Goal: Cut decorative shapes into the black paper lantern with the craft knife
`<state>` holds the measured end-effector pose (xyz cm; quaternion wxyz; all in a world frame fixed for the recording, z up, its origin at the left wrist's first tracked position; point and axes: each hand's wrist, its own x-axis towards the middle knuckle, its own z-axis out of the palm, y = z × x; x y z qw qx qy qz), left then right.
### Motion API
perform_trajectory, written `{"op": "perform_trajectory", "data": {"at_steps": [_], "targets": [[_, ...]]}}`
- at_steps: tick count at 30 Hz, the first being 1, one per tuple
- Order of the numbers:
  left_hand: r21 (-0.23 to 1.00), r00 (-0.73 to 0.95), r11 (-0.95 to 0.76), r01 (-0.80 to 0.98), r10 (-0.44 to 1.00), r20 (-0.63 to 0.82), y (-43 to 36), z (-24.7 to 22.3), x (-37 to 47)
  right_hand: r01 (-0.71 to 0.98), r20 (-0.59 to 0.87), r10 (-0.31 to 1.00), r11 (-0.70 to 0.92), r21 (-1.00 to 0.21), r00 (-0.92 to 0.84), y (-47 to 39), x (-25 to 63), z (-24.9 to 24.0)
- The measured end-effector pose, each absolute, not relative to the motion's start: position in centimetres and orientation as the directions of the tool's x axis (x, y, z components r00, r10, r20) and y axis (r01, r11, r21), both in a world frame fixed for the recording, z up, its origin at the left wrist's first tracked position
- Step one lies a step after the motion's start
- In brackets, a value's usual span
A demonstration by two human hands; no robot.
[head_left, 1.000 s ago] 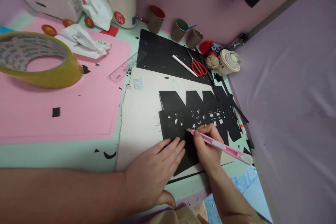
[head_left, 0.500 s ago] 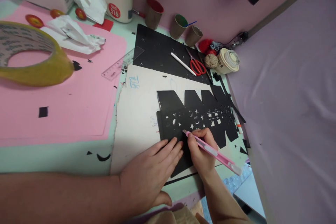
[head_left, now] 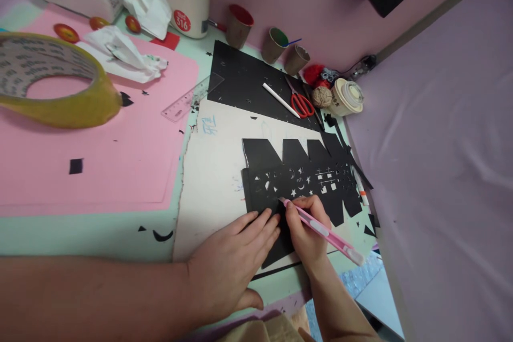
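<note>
A pink craft knife (head_left: 320,228) is pinched in my right hand (head_left: 310,230), its blade tip touching the black paper (head_left: 261,187). That paper has trapezoid tabs along its edges and cut-out stars, moons, triangles and window shapes. Flat on its lower left part rests my left hand (head_left: 236,254), fingers stretched out close to the blade. Under the black paper lies a white board (head_left: 204,171) with faint blue marks. Part of the paper is hidden beneath both hands.
A large yellow tape roll (head_left: 68,115) lies on pink sheets (head_left: 132,171) at left. Further back are a clear ruler (head_left: 190,99), a black sheet (head_left: 240,72), red-handled scissors (head_left: 301,105), a white pen (head_left: 280,100), twine (head_left: 321,96) and paint cups (head_left: 239,26). Black scraps lie scattered.
The camera view has shifted slightly, moving the background things a little right. Both hands keep nearly the same place on the paper, and the knife tip has barely moved.
</note>
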<state>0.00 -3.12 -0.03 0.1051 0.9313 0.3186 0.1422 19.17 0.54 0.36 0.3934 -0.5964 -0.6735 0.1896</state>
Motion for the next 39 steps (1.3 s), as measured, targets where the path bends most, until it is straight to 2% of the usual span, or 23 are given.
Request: {"op": "perform_trajectory", "data": {"at_steps": [13,20,39], "targets": [[0.281,0.743,-0.77,0.572,0.632,0.218,-3.08,-0.03,-0.05,0.649,0.339,0.941,0.271,-0.711,-0.021,0.62,18.91,0.42],[0.325,0.708,-0.73,0.601,0.675,0.207,-3.4,-0.17,0.21,0.626,0.366,0.926,0.337,-0.703,-0.088,0.71,18.55,0.68],[0.326,0.716,-0.731,0.6,0.672,0.189,-3.28,-0.41,0.41,0.62,0.37,0.922,0.355,-0.7,-0.111,0.73,18.94,0.53]]}}
